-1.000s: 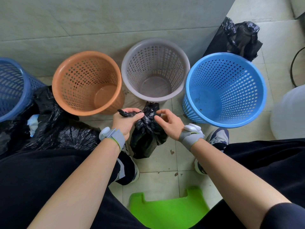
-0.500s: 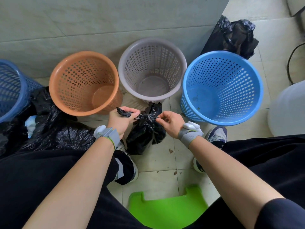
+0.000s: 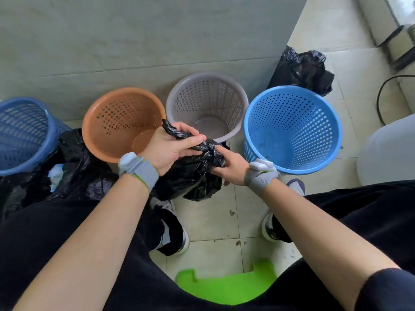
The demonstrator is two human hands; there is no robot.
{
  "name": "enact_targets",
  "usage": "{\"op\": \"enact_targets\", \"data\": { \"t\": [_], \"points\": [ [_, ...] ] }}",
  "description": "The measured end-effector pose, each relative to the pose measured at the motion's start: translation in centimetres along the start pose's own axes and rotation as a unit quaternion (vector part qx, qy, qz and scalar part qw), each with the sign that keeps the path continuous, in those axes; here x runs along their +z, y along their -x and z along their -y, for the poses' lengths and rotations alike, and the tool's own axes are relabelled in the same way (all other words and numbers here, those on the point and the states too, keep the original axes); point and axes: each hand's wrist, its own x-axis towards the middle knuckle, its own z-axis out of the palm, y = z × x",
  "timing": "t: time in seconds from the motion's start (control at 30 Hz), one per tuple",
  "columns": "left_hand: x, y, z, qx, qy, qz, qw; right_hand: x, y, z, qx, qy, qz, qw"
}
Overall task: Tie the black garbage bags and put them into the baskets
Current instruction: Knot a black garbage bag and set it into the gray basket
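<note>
A small black garbage bag (image 3: pixel 190 178) hangs in the air between my two hands, in front of the baskets. My left hand (image 3: pixel 170 149) grips its twisted neck, with a black tail sticking out above the fist. My right hand (image 3: pixel 231 169) holds the bag just below the knot on its right side. Behind stand an orange basket (image 3: pixel 98 113), a grey basket (image 3: pixel 179 90) and a light blue basket (image 3: pixel 332 122), all with nothing inside. A dark blue basket (image 3: pixel 20 131) is at the far left.
More black bags lie on the floor at the left (image 3: pixel 74 167), and another sits behind the light blue basket (image 3: pixel 303 68). A green stool (image 3: pixel 226 286) is between my legs. A white container (image 3: pixel 386 151) stands at the right, with a black cable (image 3: pixel 381 95) beyond it.
Both hands have lifted the bag up toward the baskets. The left hand now closes over the neck, and the right hand has shifted down onto the bag below the knot.
</note>
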Motion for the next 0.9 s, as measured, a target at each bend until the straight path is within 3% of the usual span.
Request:
{"op": "enact_targets", "data": {
  "t": [0.13,0.3,0.4,0.53,0.73,0.9],
  "points": [
    [1.0,1.2,-3.9,0.066,0.02,0.045,0.997,-1.5,1.1,3.7,-0.011,-0.054,-0.081,0.995],
    [1.5,2.0,-8.2,0.129,0.139,0.083,0.978,-5.0,1.5,7.5,-0.122,-0.119,-0.242,0.955],
    [1.3,1.2,-9.8,0.121,0.168,-0.026,0.978,-7.0,0.7,8.8,-0.154,-0.162,-0.299,0.928],
    [-1.3,-1.4,-8.8,0.068,0.145,-0.159,0.974,-9.2,-3.2,7.5,-0.117,-0.188,-0.32,0.921],
    [-5.1,-6.0,-2.0,-0.106,0.044,-0.187,0.976,-9.3,-6.8,6.0,-0.064,-0.111,-0.344,0.93],
    [-6.6,-8.8,2.5,-0.205,0.05,-0.22,0.952,-8.1,-10.1,3.7,-0.025,0.042,-0.243,0.969]
  ]
}}
